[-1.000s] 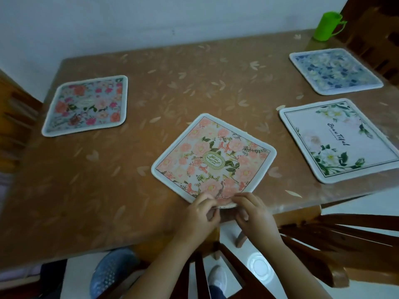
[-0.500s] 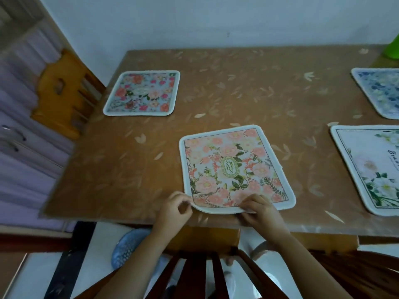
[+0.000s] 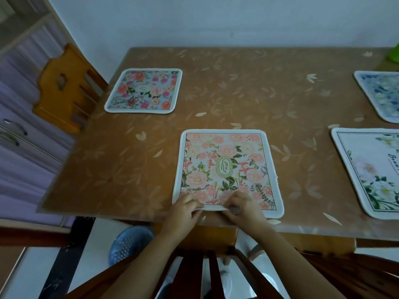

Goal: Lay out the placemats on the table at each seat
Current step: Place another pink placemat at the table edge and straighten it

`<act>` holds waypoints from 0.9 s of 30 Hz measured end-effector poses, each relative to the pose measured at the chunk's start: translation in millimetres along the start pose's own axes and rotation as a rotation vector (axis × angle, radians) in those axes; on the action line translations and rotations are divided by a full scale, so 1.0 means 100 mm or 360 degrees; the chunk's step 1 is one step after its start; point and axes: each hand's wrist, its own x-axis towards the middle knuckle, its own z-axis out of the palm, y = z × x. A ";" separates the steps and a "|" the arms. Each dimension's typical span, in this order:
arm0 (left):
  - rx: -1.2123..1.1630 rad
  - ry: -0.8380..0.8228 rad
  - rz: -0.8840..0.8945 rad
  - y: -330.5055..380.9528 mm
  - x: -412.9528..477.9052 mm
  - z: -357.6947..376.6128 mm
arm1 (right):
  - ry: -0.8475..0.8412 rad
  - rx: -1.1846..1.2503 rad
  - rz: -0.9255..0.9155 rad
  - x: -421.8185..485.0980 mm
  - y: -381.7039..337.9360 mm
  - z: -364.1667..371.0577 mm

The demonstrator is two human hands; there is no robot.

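Observation:
A pink floral placemat (image 3: 226, 165) with a green "Garden" oval lies flat and square to the near edge of the brown table (image 3: 237, 89). My left hand (image 3: 183, 212) and my right hand (image 3: 243, 207) pinch its near edge side by side. A blue-and-red floral placemat (image 3: 144, 90) lies at the far left. At the right edge lies a white placemat with green leaves (image 3: 371, 169). Behind it is a blue floral placemat (image 3: 382, 93), cut off by the frame.
A light wooden chair (image 3: 64, 87) stands at the table's left side, by a pale cabinet with handles (image 3: 15, 134). A dark wooden chair back (image 3: 207, 275) is right below my arms. A blue basket (image 3: 127, 242) sits on the floor. A green cup (image 3: 394, 55) shows at the far right.
The pink placemat has turned from diagonal to square with the table edge. My hands have stayed at its near edge. The view has swung left, so the right-hand mats sit further toward the frame's edge.

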 end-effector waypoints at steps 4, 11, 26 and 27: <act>-0.0086 0.0036 -0.0077 -0.07 -0.04 0.02 | -0.0027 -0.0026 0.0110 -0.16 0.21 -0.09; -0.0101 0.0065 -0.0174 -0.20 -0.04 -0.02 | 0.0042 -0.0037 0.0325 -0.34 0.45 -0.27; 0.0047 0.0162 -0.0283 -0.49 -0.14 -0.20 | 0.0082 -0.0080 0.0247 -0.08 0.15 -0.02; 0.0090 0.0149 -0.0262 -0.50 -0.16 -0.19 | 0.0080 -0.0092 0.0250 -0.09 0.16 -0.01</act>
